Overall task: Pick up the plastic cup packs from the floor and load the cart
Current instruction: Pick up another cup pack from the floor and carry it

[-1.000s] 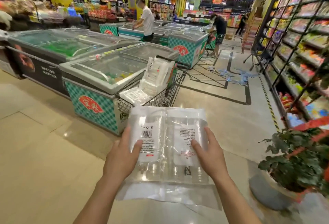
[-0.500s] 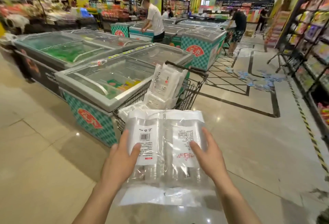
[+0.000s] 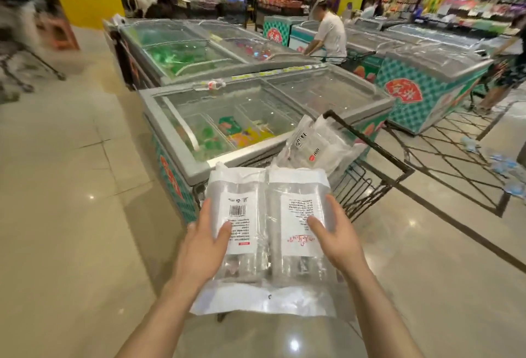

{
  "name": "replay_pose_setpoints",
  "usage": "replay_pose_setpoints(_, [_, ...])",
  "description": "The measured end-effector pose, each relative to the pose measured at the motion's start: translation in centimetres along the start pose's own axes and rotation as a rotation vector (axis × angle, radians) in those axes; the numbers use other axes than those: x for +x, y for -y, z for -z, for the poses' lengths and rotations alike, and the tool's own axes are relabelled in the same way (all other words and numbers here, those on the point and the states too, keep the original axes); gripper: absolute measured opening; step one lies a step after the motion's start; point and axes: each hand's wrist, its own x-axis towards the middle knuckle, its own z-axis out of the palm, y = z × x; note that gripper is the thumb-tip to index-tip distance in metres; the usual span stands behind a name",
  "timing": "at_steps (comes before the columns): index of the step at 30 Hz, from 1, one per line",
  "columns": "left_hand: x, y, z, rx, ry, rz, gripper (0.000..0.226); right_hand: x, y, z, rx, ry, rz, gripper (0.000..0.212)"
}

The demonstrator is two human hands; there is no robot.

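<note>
Nearer cart (image 3: 365,187) now, cup packs (image 3: 269,246) hiding its basket; left grip (image 3: 202,244), right grip (image 3: 338,239) clamped on them

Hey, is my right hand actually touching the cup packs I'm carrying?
Touching. The head view shows the right hand gripping the cup packs, thumb pressed on the label, fingers round the edge.

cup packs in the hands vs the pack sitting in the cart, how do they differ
1. The held packs lie flat, two side by side, gripped by the left hand and right hand. The cart pack leans tilted in the cart, untouched.
2. The held packs show white labels, one with a barcode. The cart pack shows a red round mark and dark print.
Shared: clear plastic wrapping.
</note>
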Motion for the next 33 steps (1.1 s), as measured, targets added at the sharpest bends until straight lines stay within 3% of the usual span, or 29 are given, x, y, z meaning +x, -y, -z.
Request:
replay_pose_setpoints(7, [11.2, 2.4, -5.0, 0.039, -0.042, 0.114, 0.069, 14.2, -2.3, -4.6, -0.053, 0.113, 0.09, 0.075])
replay_pose_setpoints(15, [22.2, 4.3, -8.8, 0.063, -0.082, 0.215, 0.068, 28.1, -4.2, -10.2, -0.064, 0.245, 0.017, 0.077])
replay_pose_setpoints(24, [28.0, 5.9, -13.8, 0.095, -0.103, 0.351, 0.074, 37.7, -9.6, -16.3, -0.063, 0.515, -0.057, 0.077])
replay_pose_setpoints(29, [30.4, 9.6, -17.5, 0.243, -0.116, 0.519, 0.076, 42.5, -13.9, -21.2, -0.057, 0.676, -0.065, 0.075])
replay_pose_setpoints(33, [31.9, 13.5, -20.2, 0.289, -0.105, 0.538, 0.078, 44.0, -17.9, -25.6, -0.069, 0.741, -0.062, 0.078])
